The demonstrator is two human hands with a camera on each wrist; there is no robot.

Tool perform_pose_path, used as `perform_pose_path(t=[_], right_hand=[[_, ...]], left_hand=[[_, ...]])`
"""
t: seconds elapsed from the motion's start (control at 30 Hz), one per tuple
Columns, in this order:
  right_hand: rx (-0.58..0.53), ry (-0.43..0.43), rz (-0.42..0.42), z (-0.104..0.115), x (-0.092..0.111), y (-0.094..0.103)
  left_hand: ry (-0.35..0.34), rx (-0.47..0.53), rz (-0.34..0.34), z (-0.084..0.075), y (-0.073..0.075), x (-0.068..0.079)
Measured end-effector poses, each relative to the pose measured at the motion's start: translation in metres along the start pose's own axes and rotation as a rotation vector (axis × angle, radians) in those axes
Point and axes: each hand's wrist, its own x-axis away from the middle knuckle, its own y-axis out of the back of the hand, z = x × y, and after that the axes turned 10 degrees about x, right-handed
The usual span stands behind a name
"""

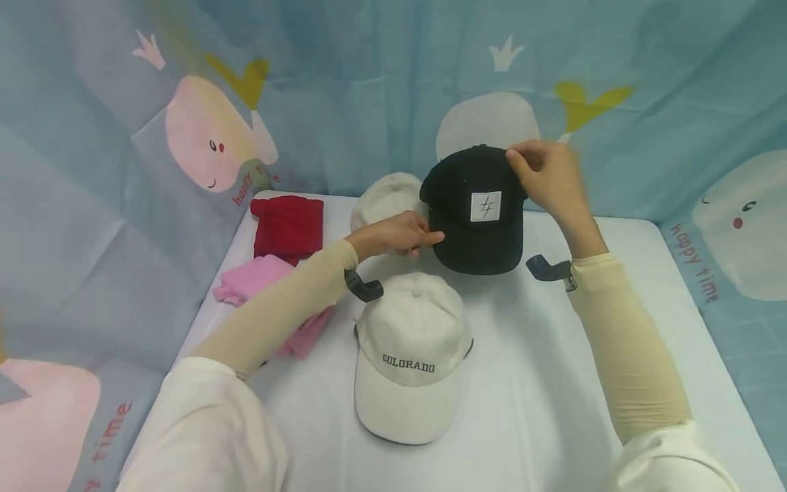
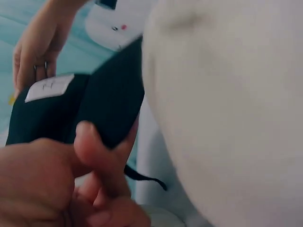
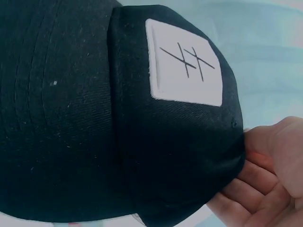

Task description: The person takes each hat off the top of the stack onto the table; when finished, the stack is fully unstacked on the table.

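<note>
- The black cap is up off the white table, held between both hands in front of the blue curtain, with its brim pointing down toward the person and its white patch facing the head camera.
- The right hand pinches the top of the cap's crown, fingers curled over the edge; in the right wrist view the fingers sit tucked under the crown's rim, thumb side above.
- The left hand pinches the cap's side near the brim; in the left wrist view the thumb presses on the black fabric against the curled fingers behind it.
- By my reading, the black cap is mid-handling: lifted and steadied, not yet set down anywhere.
- The cream cap marked COLORADO lies flat on the table just in front of the black cap, brim toward the person, touched by neither hand; it looks already placed.
- A second pale cap sits behind the left hand, partly hidden, so I cannot tell how it lies.
- A red cloth and a pink cloth lie at the table's left edge, well apart from the hands.
- What seems left: putting the black cap down with the others.
</note>
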Motion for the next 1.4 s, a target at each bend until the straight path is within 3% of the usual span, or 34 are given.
perform_pose_path(t=[0.17,0.4,0.67,0.9,1.17,1.4], right_hand=[[0.005,-0.026,0.005,-0.016,0.008,-0.011],[-0.012,-0.037,0.014,-0.027,0.013,-0.031],[-0.028,-0.046,0.062,-0.041,0.019,-0.049],[-0.042,-0.072,0.078,-0.054,0.025,-0.057],[-0.045,-0.092,0.089,-0.062,0.031,-0.056],[-0.039,-0.083,0.112,-0.064,0.034,-0.06]], left_hand=[[0.034,-0.026,0.118,0.007,0.004,-0.015],[0.057,-0.093,0.189,0.019,0.014,-0.027],[0.145,-0.136,0.324,0.028,0.007,-0.043],[0.186,-0.148,0.309,0.032,0.004,-0.056],[0.279,-0.122,0.194,0.03,-0.005,-0.058],[0.344,-0.119,0.217,0.027,-0.008,-0.061]])
